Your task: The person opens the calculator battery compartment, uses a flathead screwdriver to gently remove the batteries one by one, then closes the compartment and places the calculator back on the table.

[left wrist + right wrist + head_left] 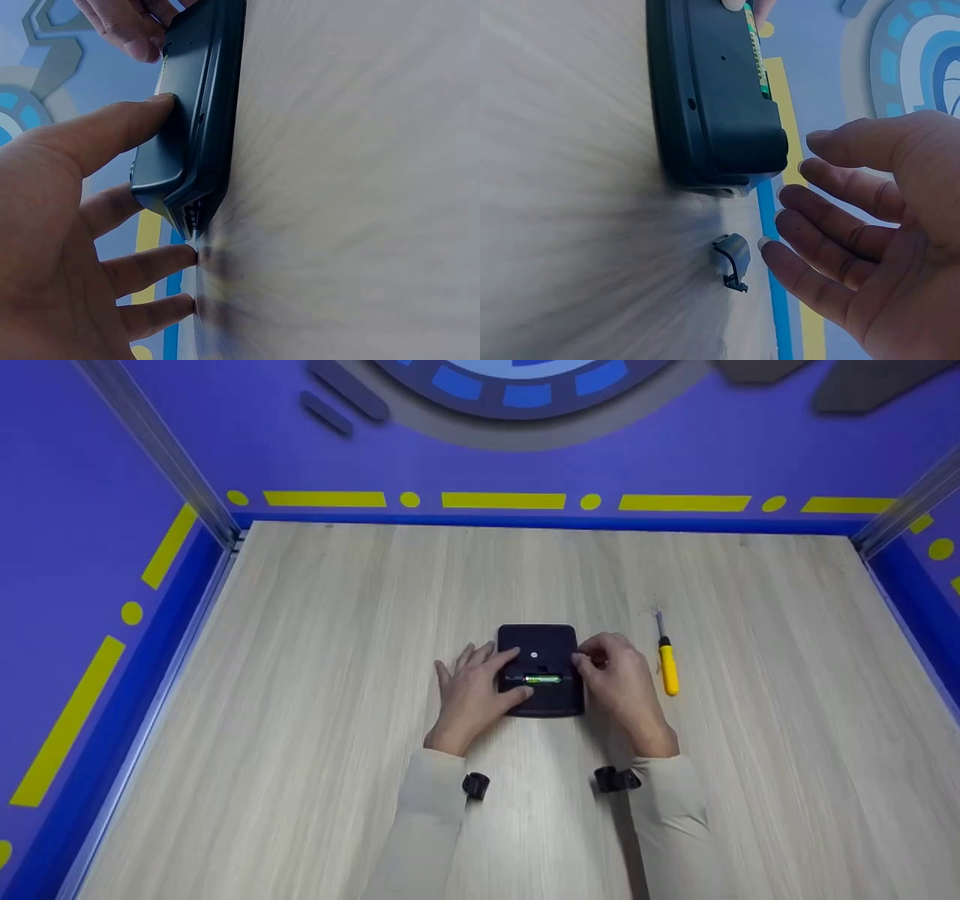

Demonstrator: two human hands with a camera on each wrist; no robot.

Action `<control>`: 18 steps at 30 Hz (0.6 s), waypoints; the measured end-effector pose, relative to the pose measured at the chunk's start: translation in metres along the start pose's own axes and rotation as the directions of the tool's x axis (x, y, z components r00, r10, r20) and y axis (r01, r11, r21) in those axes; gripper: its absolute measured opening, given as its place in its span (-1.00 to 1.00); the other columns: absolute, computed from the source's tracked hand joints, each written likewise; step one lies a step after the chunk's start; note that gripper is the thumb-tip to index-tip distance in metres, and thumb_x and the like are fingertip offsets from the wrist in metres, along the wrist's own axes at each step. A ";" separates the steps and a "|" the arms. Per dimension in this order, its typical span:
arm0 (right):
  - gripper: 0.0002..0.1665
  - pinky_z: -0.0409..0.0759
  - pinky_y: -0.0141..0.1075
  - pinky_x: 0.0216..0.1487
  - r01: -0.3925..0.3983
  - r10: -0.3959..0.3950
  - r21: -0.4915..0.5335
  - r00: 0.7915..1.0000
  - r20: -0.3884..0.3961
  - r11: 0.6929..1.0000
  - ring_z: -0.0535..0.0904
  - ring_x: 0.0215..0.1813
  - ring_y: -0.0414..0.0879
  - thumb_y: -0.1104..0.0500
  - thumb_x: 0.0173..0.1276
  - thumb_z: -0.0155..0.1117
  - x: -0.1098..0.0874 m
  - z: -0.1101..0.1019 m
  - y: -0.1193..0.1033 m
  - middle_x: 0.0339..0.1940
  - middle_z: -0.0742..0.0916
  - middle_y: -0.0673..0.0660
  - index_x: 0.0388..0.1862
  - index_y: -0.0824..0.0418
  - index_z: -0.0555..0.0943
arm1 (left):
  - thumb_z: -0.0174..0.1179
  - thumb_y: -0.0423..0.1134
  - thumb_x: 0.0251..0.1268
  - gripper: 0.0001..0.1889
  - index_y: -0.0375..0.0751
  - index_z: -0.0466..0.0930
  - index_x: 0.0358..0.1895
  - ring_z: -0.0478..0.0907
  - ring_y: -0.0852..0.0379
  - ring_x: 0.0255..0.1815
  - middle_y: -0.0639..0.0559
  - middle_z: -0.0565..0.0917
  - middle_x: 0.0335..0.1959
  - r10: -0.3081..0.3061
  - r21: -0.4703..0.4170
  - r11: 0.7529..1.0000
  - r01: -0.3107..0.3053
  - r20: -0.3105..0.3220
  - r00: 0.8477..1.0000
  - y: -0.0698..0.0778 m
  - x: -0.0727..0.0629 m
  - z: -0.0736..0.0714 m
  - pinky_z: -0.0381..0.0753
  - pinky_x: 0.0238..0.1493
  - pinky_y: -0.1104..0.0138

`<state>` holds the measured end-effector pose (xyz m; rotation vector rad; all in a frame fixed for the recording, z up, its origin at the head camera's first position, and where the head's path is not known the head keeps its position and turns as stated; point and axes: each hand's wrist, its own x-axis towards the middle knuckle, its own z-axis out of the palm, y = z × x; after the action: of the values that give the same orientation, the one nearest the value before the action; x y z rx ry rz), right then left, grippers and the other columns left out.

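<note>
A black boxy device (538, 705) lies on the table with its battery compartment uncovered. A green battery (543, 679) sits inside. My left hand (472, 690) is spread at the device's left side, thumb and index finger resting on its casing; other fingertips reach the table, as the left wrist view shows. My right hand (622, 675) hovers at the device's right edge with loosely bent fingers and holds nothing. A small dark battery cover (735, 256) is on the table close to the right fingertips in the right wrist view; in the head view the right hand hides it.
A screwdriver with a yellow handle (669, 667) lies to the right of my right hand. Tiny dark bits (654, 606) are scattered around its tip. Blue panels (480, 472) with yellow markings enclose the wooden table (330, 607) at the back and sides.
</note>
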<state>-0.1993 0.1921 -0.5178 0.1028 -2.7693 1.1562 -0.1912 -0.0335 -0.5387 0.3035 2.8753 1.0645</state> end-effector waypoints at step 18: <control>-0.86 0.65 0.08 0.08 -0.009 0.009 0.014 0.999 -0.053 1.000 0.65 -0.02 0.24 0.36 0.44 0.38 0.002 -0.014 0.013 -0.09 0.71 0.37 -0.10 0.43 0.70 | 0.45 0.08 0.32 -0.32 0.03 0.58 0.49 0.16 -0.34 0.64 -0.24 0.42 0.55 0.008 -0.017 1.000 -0.008 -0.010 1.000 -0.001 0.000 0.002 -0.28 0.47 -0.55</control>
<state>-0.2015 0.2112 -0.5165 0.0602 -2.7187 1.1628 -0.1908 -0.0330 -0.5407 0.3101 2.8748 1.0949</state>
